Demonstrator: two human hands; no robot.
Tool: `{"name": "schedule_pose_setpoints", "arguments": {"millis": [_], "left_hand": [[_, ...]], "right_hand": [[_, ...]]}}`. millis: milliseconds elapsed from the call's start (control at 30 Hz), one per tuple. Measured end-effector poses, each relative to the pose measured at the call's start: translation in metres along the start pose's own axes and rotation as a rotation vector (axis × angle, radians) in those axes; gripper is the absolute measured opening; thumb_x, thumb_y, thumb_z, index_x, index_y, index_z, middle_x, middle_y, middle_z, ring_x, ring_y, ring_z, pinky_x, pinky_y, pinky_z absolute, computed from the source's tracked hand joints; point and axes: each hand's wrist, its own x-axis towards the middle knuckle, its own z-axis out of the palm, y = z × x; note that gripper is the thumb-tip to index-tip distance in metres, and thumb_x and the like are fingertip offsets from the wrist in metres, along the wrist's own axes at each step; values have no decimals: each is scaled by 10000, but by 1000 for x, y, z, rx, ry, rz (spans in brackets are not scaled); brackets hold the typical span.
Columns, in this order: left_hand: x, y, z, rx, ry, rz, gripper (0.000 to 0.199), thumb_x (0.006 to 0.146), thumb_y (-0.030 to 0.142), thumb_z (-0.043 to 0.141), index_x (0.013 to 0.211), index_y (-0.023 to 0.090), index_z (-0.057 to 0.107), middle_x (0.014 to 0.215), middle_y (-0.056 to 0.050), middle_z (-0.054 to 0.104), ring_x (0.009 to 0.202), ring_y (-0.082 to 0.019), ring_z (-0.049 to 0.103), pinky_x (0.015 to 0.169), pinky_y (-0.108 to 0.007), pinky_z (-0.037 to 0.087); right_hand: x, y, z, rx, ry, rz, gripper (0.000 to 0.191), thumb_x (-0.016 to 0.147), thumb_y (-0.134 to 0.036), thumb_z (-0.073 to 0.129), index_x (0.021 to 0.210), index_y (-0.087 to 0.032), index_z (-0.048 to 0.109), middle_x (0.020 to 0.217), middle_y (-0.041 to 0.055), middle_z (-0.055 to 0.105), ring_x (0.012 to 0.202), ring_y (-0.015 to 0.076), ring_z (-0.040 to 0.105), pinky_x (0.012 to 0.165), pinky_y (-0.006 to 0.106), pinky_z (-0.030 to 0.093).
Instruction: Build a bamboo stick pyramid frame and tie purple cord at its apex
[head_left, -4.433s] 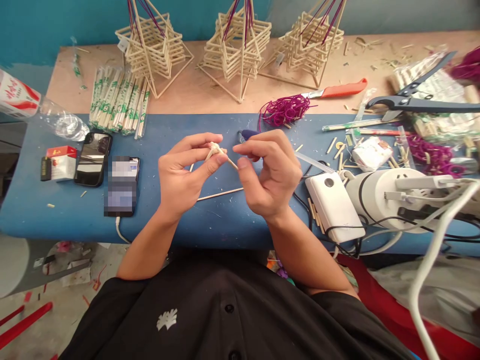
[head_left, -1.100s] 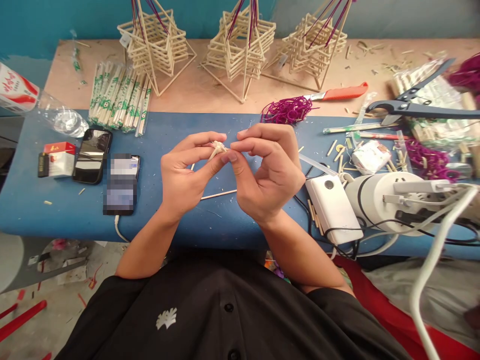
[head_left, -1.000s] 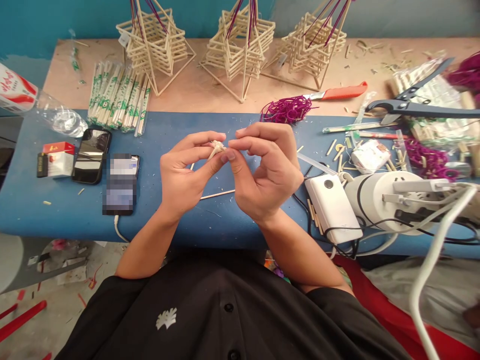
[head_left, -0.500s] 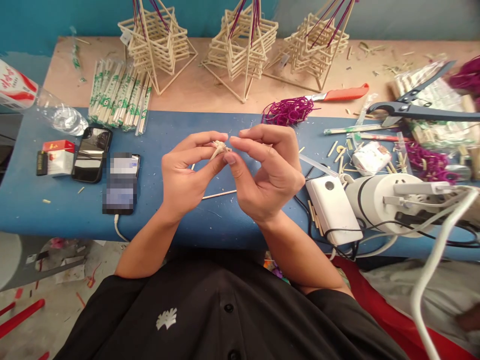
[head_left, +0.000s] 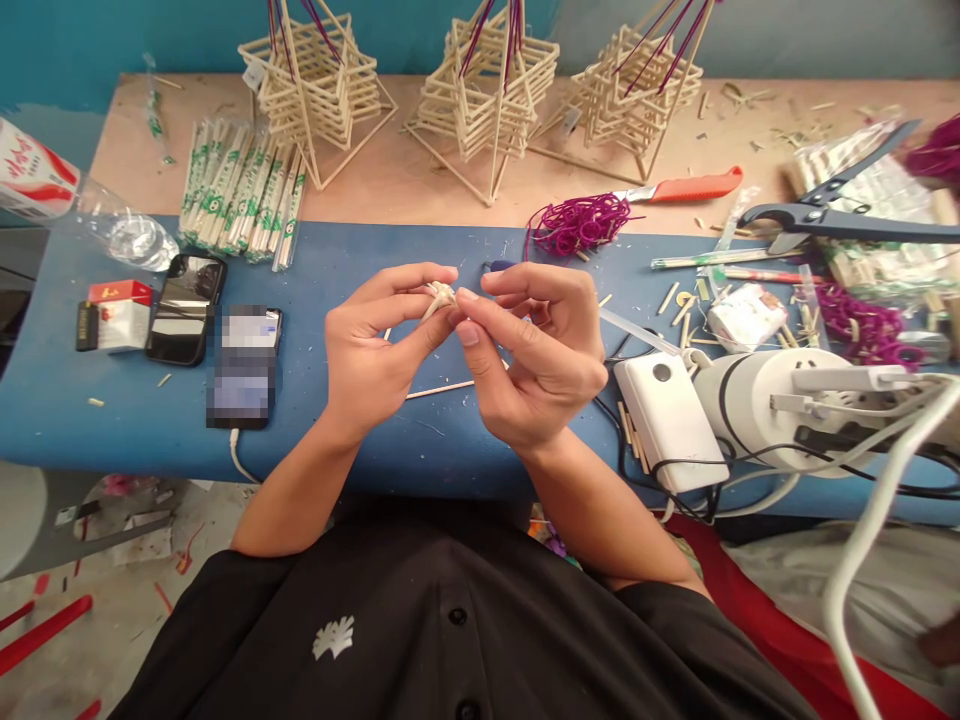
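Observation:
Above the blue mat (head_left: 442, 460), my left hand (head_left: 382, 345) pinches joined wooden sticks (head_left: 441, 296) at their tips, where several ends meet. My right hand (head_left: 529, 350) is closed at the right of the joint, thumb and forefinger pressed together beside it. What those right fingers hold, if anything, is too small to make out. One thin stick (head_left: 442, 388) shows below and between the hands. A dark blue object (head_left: 497, 267) shows just behind my right fingers, partly hidden.
Three stick frameworks (head_left: 319, 95) stand at the back. Wrapped chopsticks (head_left: 240, 190) and two phones (head_left: 184, 308) lie left. Purple string (head_left: 581, 225), an orange-handled knife (head_left: 694, 186), pruning shears (head_left: 832, 215), a power bank (head_left: 667, 420) and cables are right.
My right thumb and forefinger have come together beside the joint, lower than before. The dark blue object now shows behind my right hand. My left hand keeps its pinch.

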Motion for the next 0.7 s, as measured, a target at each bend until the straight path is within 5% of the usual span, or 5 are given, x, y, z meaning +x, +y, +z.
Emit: {"name": "schedule_pose_setpoints", "arguments": {"millis": [333,700], "left_hand": [[-1,0,0,16,-2,-34,189,914,504,880,982,328,901,1122,-38,847,1057,-185,808,1024,-375,661],[0,1,0,9,6,-13,106,927,409,890,1001,334,903,1115,-25,860,1039,-169,821,963,-331,677]], "right_hand": [[0,0,0,9,4,-15,224,987,-194,701,1128,-265,860,1128,82,753,977,210,727,724,372,613],[0,1,-1,30,3,-43,274,964,-151,723,1171,-271,855,1136,76,761,974,212,723,725,368,608]]}}
